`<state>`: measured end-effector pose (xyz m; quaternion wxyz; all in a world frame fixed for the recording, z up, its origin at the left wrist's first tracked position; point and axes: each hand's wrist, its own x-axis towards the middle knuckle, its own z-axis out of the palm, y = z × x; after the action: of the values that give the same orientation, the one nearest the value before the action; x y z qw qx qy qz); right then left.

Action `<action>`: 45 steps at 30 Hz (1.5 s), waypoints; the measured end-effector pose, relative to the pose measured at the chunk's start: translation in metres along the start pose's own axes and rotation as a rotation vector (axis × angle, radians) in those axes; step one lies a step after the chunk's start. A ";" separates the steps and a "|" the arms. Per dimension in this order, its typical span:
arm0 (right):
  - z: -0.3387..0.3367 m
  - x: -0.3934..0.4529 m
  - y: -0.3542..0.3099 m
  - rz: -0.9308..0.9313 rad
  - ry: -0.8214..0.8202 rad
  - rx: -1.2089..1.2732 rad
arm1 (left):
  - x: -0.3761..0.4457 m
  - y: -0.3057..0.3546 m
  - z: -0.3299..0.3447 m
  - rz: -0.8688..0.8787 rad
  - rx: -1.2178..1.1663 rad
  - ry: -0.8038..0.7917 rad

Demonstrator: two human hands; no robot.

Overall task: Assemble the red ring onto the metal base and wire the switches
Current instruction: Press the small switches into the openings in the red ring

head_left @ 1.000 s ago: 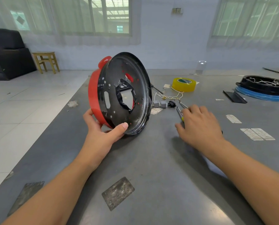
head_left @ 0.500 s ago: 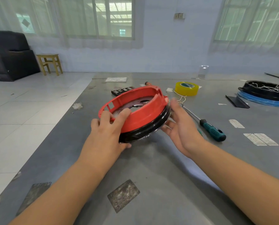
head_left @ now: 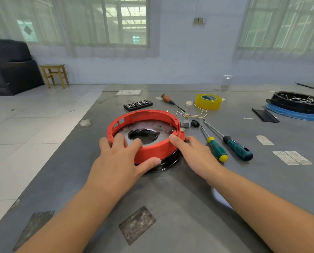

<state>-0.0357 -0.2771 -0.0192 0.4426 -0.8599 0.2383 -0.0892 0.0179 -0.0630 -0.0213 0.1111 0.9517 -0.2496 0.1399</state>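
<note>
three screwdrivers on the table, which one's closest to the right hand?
The green-handled screwdriver with the yellow end cap, just beside the right hand. The dark teal-handled screwdriver lies further right; the brown wooden-handled screwdriver lies far back.

We see a plain workshop room: a grey metal workbench (head_left: 198, 207) strewn with screwdrivers (head_left: 237, 147), yellow tape (head_left: 208, 101) and loose wires (head_left: 192, 114), tiled floor (head_left: 33, 125) alongside.
</note>
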 end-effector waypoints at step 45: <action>-0.063 0.120 0.008 -0.310 0.358 -0.531 | 0.039 -0.004 0.045 0.351 -0.105 0.564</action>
<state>0.0436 -0.3851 0.0051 0.1360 -0.9416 0.1935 -0.2397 0.0616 -0.0897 -0.0518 0.1990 0.8110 -0.3759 0.4018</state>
